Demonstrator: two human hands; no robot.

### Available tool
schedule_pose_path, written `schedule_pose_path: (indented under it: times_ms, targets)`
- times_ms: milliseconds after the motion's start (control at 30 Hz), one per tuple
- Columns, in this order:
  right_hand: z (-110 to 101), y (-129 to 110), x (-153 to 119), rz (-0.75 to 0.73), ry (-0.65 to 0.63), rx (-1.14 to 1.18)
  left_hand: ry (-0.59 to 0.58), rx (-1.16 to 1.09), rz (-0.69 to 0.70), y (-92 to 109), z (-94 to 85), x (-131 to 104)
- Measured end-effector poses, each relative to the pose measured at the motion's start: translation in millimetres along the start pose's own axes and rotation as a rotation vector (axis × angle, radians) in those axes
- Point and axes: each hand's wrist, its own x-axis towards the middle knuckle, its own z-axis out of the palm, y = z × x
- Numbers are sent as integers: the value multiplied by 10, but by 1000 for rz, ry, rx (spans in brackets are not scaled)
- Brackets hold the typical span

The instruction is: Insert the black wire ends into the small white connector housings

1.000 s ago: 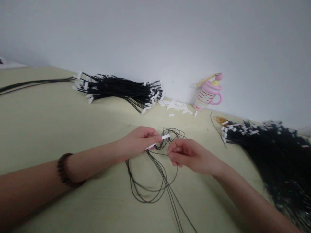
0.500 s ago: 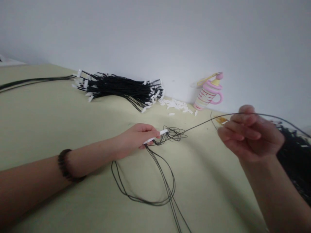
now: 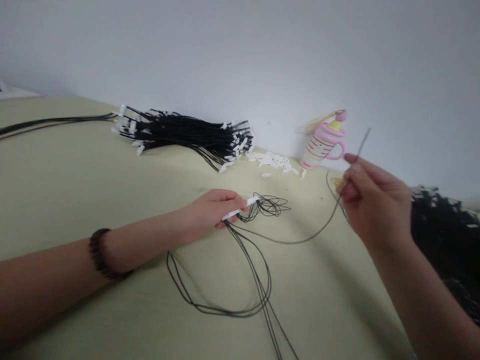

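My left hand is closed on a slim white plastic piece, its thumb pressing from above. A small tangle of thin black loops comes out beyond this piece. Below the fingers, several black cords hang down, and some of them curve into a wide loop on the table. One long black cord sags from the left hand's fingers across to my right hand. The right thumb and fingers pinch that cord near its end, and the blurred tip points up past them.
A thick bundle of black cords with white ends lies at the back. Loose white plastic pieces are scattered beside it. A pink striped cup with a handle leans by the wall. At the right sits a black heap.
The cord ran taut through my raised right hand; now it hangs slack and its end shows above the fingers. The right hand has turned over into a pinch. My left hand has hardly moved.
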Motion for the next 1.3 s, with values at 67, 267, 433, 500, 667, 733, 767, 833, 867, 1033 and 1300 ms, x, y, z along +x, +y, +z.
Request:
schedule_pose_path:
  times_ms: [67,267,433,500,667,733,767,833,867,1033,1300]
  targets:
    - [123,108,-182,-38,-95,-223,12,-4,-13,-8,-2,5]
    - [453,357,-752,-87,-472,-571,40,-45,-29,-29,-10,27]
    - [497,470,-848,-99,-733,-516,15,-58,-63,-33,-13,29]
    - [494,490,-835,-74,-779,-483,20,-50,-64,-32,-12,28]
    - [491,501,-822,-27,-768,-425,31,-51,-70,-20,-10,17]
    - [488,504,-824,-6,-768,-413,22,-55,-77,-12,-9,13]
    - [486,508,-824,2,-768,-411,19,-55,-75,-8,-9,13]
    - [483,514,-823,13,-757,-410,17,-53,-74,-1,-9,14]
    - [482,516,-822,18,-747,-411,16,-52,-78,1,-10,15]
    - [484,494,-823,29,-723,-424,14,-38,-91,11,-15,8]
    - [496,535,-873,6,-620,-478,22,-12,-104,42,28,-19]
